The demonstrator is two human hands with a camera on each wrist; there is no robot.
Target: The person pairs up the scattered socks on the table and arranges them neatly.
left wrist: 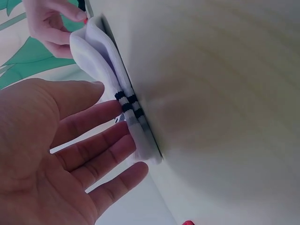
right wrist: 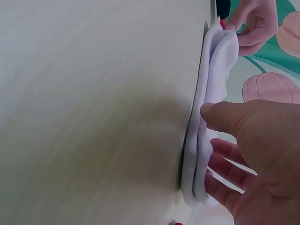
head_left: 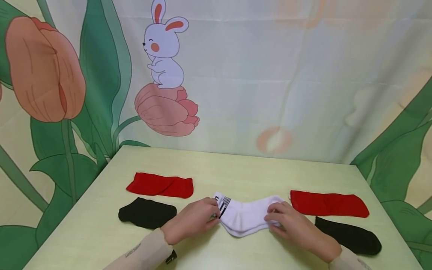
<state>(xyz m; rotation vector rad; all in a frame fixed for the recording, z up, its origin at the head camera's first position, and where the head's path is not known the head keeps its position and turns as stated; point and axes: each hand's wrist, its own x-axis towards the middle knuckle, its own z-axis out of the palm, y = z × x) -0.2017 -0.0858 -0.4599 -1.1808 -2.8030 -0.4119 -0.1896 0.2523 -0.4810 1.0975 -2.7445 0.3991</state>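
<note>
A pair of white socks (head_left: 248, 215) lies flat on the table, one stacked over the other, with dark stripes at the cuffs. My left hand (head_left: 197, 218) is at the striped cuff end. In the left wrist view its fingers (left wrist: 105, 145) are extended and spread, the tips against the cuffs, the thumb apart. At the toe end, my right hand (head_left: 291, 225) touches the upper sock. The right wrist view shows loosely bent fingers (right wrist: 229, 171) along the toes, with the thumb over the socks' side.
Left of the white pair lie a red sock (head_left: 162, 185) and a black sock (head_left: 148, 213). To the right are another red sock (head_left: 329, 203) and black sock (head_left: 349, 235). A printed curtain (head_left: 236, 75) hangs behind the pale table (head_left: 236, 161).
</note>
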